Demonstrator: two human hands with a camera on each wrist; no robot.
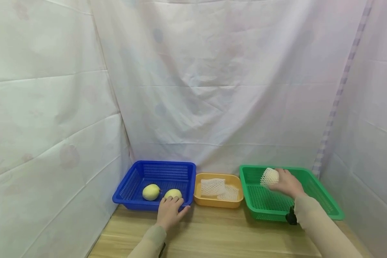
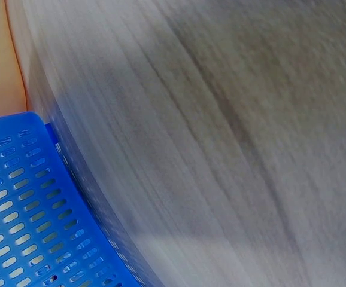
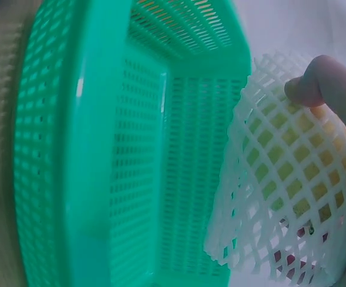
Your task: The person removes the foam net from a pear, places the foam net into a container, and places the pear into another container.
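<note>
My right hand (image 1: pixel 287 183) grips a yellow-green pear (image 3: pixel 293 140) wrapped in a white foam net (image 1: pixel 269 177), above the green basket (image 1: pixel 261 214). In the right wrist view the thumb presses on the netted fruit, and the net's loose end flares past it. At the near side of the blue basket (image 1: pixel 163 163), my left hand (image 1: pixel 170 212) has its fingertips on a bare pear (image 1: pixel 173 194), with the thumb spread away from it. Another bare pear (image 1: pixel 151 192) lies in that basket, to the left. The left wrist view shows hardly any of the left hand.
Between the two baskets stands an orange tray (image 1: pixel 217 204) with white foam nets (image 1: pixel 213 187) in it. All three containers sit on a wooden table (image 1: pixel 209 233). White cloth (image 1: pixel 213 107) hangs behind and on both sides.
</note>
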